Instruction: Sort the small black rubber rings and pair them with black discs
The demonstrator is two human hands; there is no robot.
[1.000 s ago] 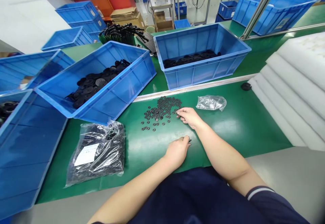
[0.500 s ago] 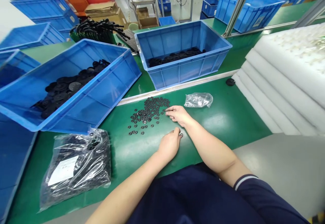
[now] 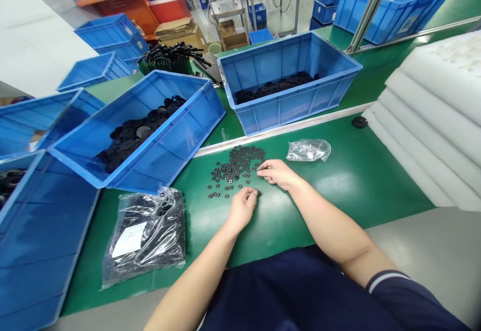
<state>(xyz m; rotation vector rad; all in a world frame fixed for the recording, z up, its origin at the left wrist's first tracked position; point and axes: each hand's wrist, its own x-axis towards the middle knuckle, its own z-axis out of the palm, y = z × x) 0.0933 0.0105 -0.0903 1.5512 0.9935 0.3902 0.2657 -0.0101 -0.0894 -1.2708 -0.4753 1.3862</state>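
Right hand (image 3: 276, 173) pinched narrow at the edge of the small black washers (image 3: 235, 168), any hold unclear | left hand (image 3: 242, 208) curled just below them, grip hidden | washers lie loose on the green mat (image 3: 356, 196) — many left | clear bag (image 3: 145, 236) of black parts, left of the left hand, looks full

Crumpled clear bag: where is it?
Head view: the crumpled clear bag lies on the green bench mat, right of the black washers, just beyond the right hand.

The bare left arm (image 3: 191, 266) and right arm (image 3: 330, 226) angle forward, the left hand (image 3: 242, 208) curled downward, the right hand (image 3: 274, 172) farther out, fingers pointing left
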